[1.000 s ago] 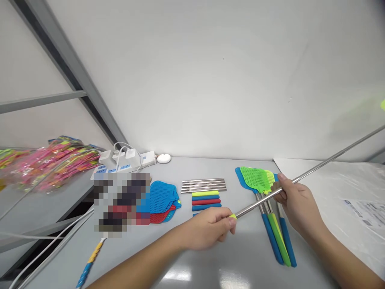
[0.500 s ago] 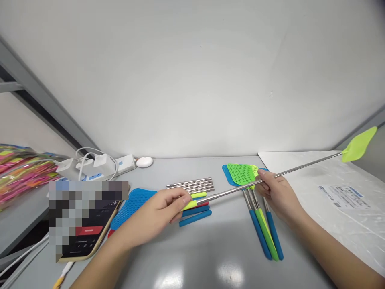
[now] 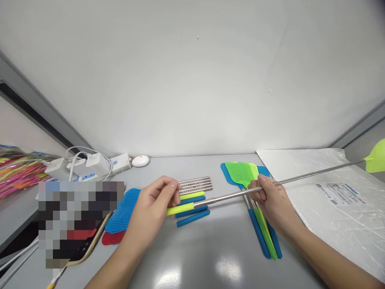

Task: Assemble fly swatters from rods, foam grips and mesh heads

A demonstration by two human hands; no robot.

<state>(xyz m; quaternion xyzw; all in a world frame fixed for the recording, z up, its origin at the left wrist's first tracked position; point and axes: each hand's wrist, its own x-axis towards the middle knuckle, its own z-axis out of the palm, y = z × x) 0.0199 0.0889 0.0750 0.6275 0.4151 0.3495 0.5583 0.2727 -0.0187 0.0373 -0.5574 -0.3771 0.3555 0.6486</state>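
Observation:
I hold one extended fly swatter across the table. My left hand (image 3: 153, 206) is closed on its yellow-green grip (image 3: 180, 209). My right hand (image 3: 267, 196) pinches the thin steel telescopic rod (image 3: 313, 175) further along. The rod runs up to the right and ends in a yellow-green mesh head (image 3: 376, 157) at the frame's edge. Under my right hand lies a pile of assembled swatters (image 3: 258, 208) with green and blue heads and grips.
Loose steel rods (image 3: 195, 183) and blue, red and yellow-green grips (image 3: 192, 212) lie mid-table. Blue and red mesh heads (image 3: 120, 216) sit to the left beside a phone. A power strip (image 3: 93, 165) with chargers stands at the back left. Plastic sheeting (image 3: 331, 200) covers the right side.
The swatter has dropped lower and flatter over the table. My left hand has slid back along the grip, baring more of it. The mesh head has come into view at the right.

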